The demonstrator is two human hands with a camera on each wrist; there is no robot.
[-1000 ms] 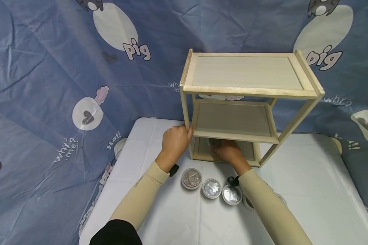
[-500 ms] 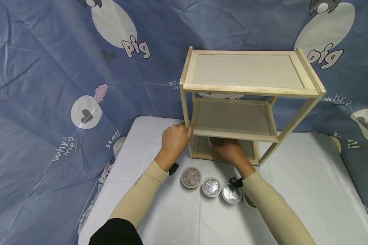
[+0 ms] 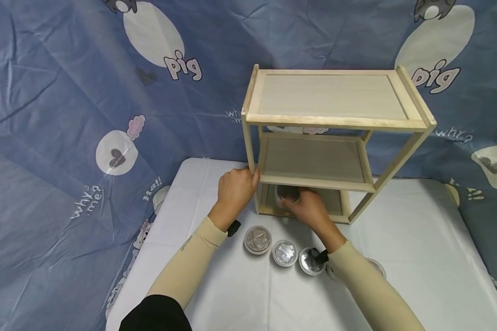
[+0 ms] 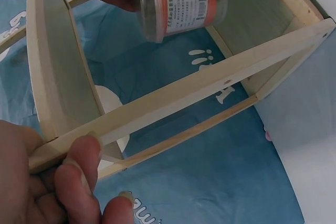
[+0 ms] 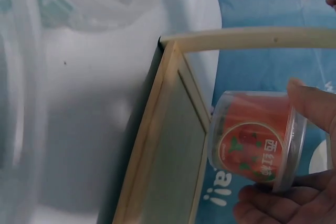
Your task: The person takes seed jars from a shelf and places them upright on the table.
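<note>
A three-tier wooden shelf rack (image 3: pixel 333 94) stands on the white-covered table. My left hand (image 3: pixel 236 193) grips its left front post (image 4: pixel 157 108), at about the height of the middle shelf (image 3: pixel 314 158). Reaching in below that shelf, my right hand (image 3: pixel 310 209) holds a clear plastic jar (image 5: pixel 252 135) with an orange-red label by its lid end, thumb on one side and fingers on the other. In the head view the jar's dark lid (image 3: pixel 287 193) overlaps the left part of the bottom shelf (image 3: pixel 331 202). The left wrist view shows the jar's white barcode panel (image 4: pixel 186 6).
In front of the rack, several round clear-lidded jars stand in a curved row, from a jar (image 3: pixel 258 240) at the left to a jar (image 3: pixel 376 266) partly behind the right sleeve (image 3: pixel 368 285). Blue printed cloth (image 3: pixel 215 115) hangs behind and at the left.
My right hand has shifted slightly left inside the rack, bringing more of the jar into view, while its wrist has swung a little right. My left hand stays on the post.
</note>
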